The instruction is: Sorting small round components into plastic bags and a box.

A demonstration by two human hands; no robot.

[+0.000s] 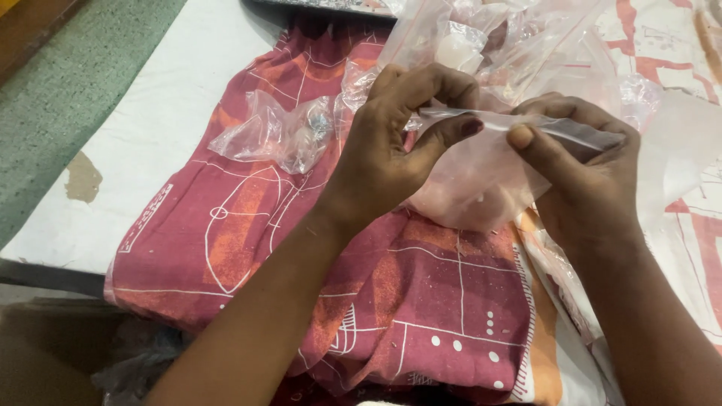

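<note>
Your left hand [391, 143] and right hand [579, 169] both pinched the clear plastic bag [481, 184] by its top edge, above the maroon cloth [421, 301] at twelve o'clock. An uneven pull could have torn the thin film or let it slip.

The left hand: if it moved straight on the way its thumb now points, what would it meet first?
Probably the right hand: the left hand points its thumb across the clear plastic bag both hold, toward the right thumb. Depth is uncertain.
</note>
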